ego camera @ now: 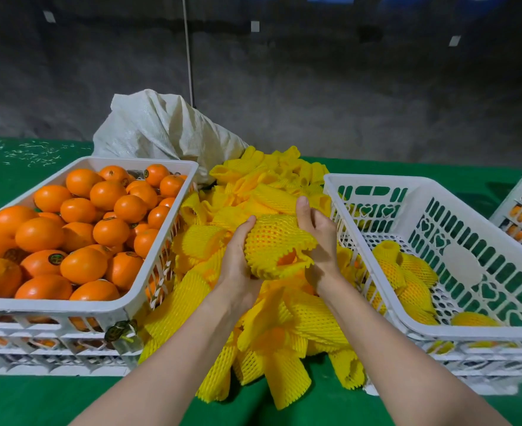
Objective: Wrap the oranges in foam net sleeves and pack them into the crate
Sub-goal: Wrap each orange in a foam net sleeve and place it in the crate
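A sleeved orange (273, 244) was gripped between left hand (238, 256) and right hand (321, 238), above the sleeve pile (284, 318), beside the crate (438, 186).

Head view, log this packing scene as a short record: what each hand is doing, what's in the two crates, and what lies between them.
left hand: grips the netted orange from its left
right hand: holds its right side, thumb up
netted orange: peel shows at the sleeve's open near end
left crate: full of bare oranges
right crate: a few wrapped oranges inside
sleeve pile: heaped between the crates on the green table
white sack: behind the pile
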Demonstrator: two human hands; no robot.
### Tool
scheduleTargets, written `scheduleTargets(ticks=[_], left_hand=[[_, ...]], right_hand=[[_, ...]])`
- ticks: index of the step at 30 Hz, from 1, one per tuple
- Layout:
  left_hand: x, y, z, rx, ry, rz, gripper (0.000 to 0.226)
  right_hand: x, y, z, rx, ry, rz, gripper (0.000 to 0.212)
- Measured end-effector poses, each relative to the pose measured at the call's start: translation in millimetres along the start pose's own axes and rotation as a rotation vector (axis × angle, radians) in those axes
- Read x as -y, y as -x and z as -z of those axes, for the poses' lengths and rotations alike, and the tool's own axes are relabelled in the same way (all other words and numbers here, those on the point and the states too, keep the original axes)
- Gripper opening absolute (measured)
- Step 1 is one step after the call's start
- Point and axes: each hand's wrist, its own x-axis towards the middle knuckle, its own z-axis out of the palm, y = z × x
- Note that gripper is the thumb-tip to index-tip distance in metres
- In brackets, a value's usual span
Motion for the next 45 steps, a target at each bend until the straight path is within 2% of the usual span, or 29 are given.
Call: scheduleTargets(ticks=[3, 5, 7, 10, 12, 16, 18, 20, 24, 28, 30, 32, 34, 36, 41, 43, 45], left_hand=[[0, -2, -8, -0.013, 0.005, 0.023, 0.047], [5, -2, -16, -0.086, -0.084, -0.006, 0.039], [4, -4, -15, -0.168, -0.105, -0.054, 0.037], [-7, -5, -5, -0.297, -0.173, -0.140, 0.023], [-5, -7, 1, -0.345, -0.292, -0.180, 0.029], [4, -5, 4, -0.378, -0.561, -0.443, 0.061], [3, -6, 11, -0.378, -0.714, -0.574, 0.059], [4, -6, 12, -0.392, -0.721, -0.625, 0.058], [8, -4, 10, -0.404, -0.414, -0.544, 0.057], [13, -2, 14, -0.322, -0.239, -0.378, 0.026], [12, -2, 14, -0.302, -0.237, -0.357, 0.024], [10, 0, 13, -0.251, -0.271, -0.395, 0.034], [8, 0, 10, -0.204, -0.303, -0.431, 0.045], [5, 0, 9, -0.182, -0.324, -0.455, 0.037], [2, -1, 7, -0.142, -0.437, -0.488, 0.031], [-4, -1, 6, -0.201, -0.516, -0.443, 0.032], [-13, 0, 6, -0.215, -0.529, -0.246, 0.035]], right_hand=[[-4, 4, 0, 0.090, -0.171, -0.131, 0.042], [-7, 10, 0, 0.169, -0.236, -0.167, 0.037], [-6, 15, -1, 0.202, -0.303, -0.259, 0.043], [-4, 17, 3, 0.252, -0.305, -0.500, 0.060], [-1, 20, 1, 0.305, -0.281, -0.599, 0.063], [-5, 25, -11, 0.230, -0.113, -0.555, 0.071], [-6, 26, -14, 0.206, -0.009, -0.546, 0.086], [-10, 27, -16, 0.207, -0.003, -0.569, 0.090], [-18, 25, -19, 0.191, -0.261, -0.644, 0.055], [-14, 22, -19, 0.146, -0.451, -0.649, 0.033], [-13, 21, -19, 0.137, -0.498, -0.664, 0.023], [-9, 21, -18, 0.126, -0.547, -0.683, 0.024], [-7, 21, -17, 0.139, -0.587, -0.692, 0.036], [-6, 20, -16, 0.171, -0.601, -0.681, 0.039], [-5, 20, -10, 0.222, -0.583, -0.620, 0.021], [-6, 19, -6, 0.228, -0.548, -0.562, 0.026], [-6, 17, -2, 0.229, -0.468, -0.455, 0.020]])
